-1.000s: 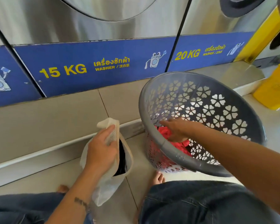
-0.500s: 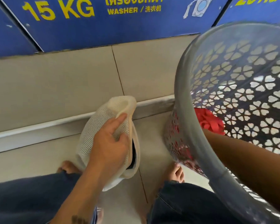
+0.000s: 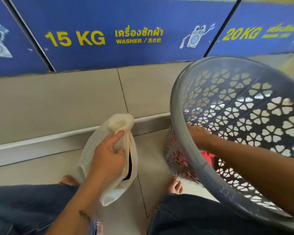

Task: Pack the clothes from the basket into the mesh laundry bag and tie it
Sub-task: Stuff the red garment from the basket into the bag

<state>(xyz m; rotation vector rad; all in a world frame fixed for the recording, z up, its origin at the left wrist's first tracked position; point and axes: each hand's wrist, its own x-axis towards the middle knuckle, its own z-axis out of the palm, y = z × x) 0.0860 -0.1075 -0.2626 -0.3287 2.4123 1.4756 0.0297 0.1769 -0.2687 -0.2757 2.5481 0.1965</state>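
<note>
The left hand [image 3: 107, 156] pinches the cream mesh laundry bag [image 3: 98, 141] just under its mouth, dark cloth [image 3: 129, 165] showing beside the thumb. The right hand [image 3: 197, 135] reaches inside the tilted grey basket [image 3: 175, 106], above a red garment [image 3: 209, 156] — whether it grips anything, I cannot tell.

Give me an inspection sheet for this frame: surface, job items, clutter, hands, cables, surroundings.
Surface: beige tiled floor, bare feet on it.
Job's things: mesh bag on the floor, mouth open, something dark inside; grey basket tilted toward the person; red cloth in it.
Clutter: nothing seen.
Hands: left hand grips the bag's rim; right hand reaches into the basket, grasp unclear.
Cables: nothing seen.
Surroundings: blue washer panels marked 15 KG and 20 KG.
</note>
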